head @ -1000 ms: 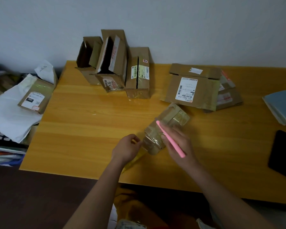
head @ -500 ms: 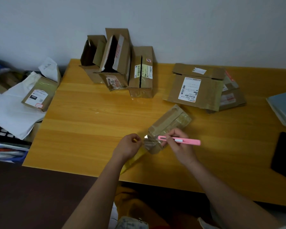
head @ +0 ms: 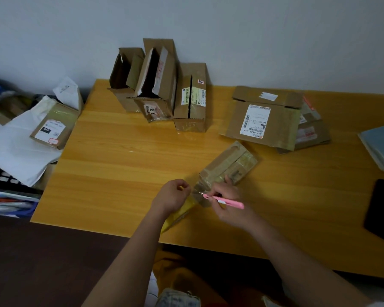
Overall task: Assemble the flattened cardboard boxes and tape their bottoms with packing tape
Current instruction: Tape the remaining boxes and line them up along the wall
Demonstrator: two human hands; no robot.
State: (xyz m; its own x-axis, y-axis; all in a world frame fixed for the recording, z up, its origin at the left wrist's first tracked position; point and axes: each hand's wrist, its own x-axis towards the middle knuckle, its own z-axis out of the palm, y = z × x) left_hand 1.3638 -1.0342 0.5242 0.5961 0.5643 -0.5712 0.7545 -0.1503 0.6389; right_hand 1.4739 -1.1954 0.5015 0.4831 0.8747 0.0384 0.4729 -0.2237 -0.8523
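Left hand (head: pixel 172 194) pinching a strip of clear packing tape (head: pixel 195 189) pulled taut; right hand (head: pixel 227 201) gripping a pink utility knife (head: pixel 225 201), blade toward the tape. Small taped cardboard box (head: pixel 230 168) lying on the desk (head: pixel 120 169) just beyond both hands, long axis running from near-left to far-right. Near end of box hidden behind fingers. Yellow tape roll (head: pixel 180 213) mostly covered by left wrist.
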